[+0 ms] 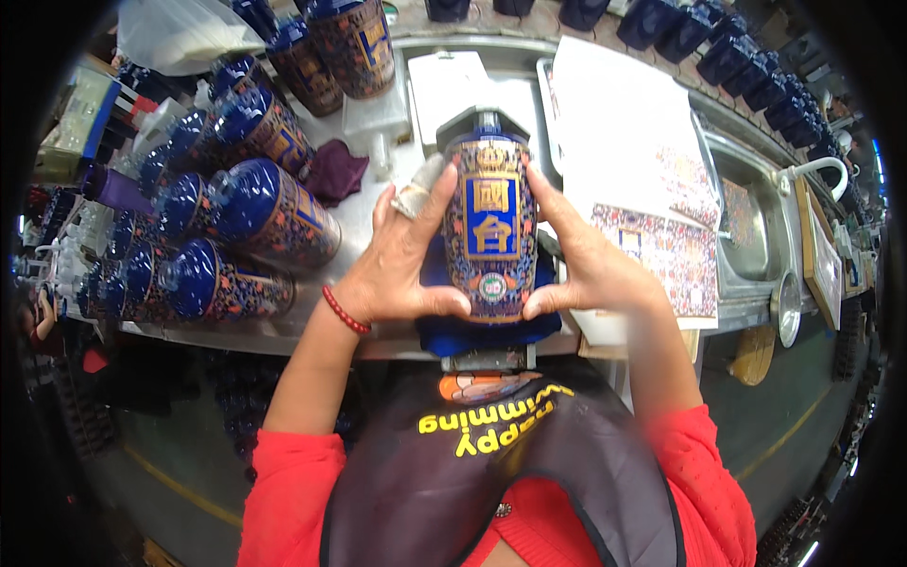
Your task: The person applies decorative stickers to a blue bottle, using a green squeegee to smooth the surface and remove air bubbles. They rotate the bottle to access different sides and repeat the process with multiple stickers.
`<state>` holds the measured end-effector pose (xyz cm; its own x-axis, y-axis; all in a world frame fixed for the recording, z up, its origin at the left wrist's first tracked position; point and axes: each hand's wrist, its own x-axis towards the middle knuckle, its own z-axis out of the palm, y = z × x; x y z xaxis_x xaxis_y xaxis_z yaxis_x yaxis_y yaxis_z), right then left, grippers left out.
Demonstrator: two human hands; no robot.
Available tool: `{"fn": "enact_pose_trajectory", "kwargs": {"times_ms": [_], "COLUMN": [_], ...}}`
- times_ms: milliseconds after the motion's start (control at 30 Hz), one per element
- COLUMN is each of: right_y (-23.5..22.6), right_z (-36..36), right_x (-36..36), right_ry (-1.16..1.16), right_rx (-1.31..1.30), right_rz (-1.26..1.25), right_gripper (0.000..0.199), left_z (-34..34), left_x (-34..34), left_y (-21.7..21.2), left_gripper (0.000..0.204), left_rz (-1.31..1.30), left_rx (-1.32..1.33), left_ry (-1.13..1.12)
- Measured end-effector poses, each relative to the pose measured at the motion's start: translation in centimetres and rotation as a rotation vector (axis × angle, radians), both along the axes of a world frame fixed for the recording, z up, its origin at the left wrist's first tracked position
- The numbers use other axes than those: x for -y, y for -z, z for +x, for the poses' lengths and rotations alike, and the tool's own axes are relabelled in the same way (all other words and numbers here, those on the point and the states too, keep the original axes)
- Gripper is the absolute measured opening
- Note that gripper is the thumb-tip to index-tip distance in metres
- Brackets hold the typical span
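Two hands form the grip, clamped on the sides of one patterned bottle: left hand along its left, right hand along its right, about equally near. The bottle lies between them, over the near part of the worktop. Its long axis points away from the person, neck farthest, both thumbs beside the base. Blue cloth shows around the bottle's base end. Hidden: the bottle's underside, its support and some fingers. The right forearm is partly blurred.
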<state>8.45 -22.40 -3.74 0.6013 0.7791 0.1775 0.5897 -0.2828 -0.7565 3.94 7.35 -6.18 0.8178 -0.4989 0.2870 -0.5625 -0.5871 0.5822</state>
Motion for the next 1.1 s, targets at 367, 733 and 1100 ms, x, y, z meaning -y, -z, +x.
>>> {"fn": "enact_pose_trajectory", "kwargs": {"times_ms": [367, 733, 1100], "right_y": [-4.8, -12.3, -7.5], "right_z": [-0.1, 4.9, 1.3], "right_x": [0.1, -8.7, -4.9], "right_ry": [0.207, 0.091, 0.462], "right_rx": [0.412, 1.068, 0.113], "right_rz": [-0.151, -0.272, 0.125], "right_gripper": [0.096, 0.019, 0.018], "left_z": [-0.3, -1.1, -2.9], "left_x": [0.1, 0.1, 2.4], "left_y": [-0.3, -0.3, -1.8], "left_gripper": [0.132, 0.133, 0.105], "left_rz": [-0.035, -0.134, -0.131], "left_rx": [-0.039, -0.133, 0.259], "left_ry": [0.010, -0.075, -0.226]}}
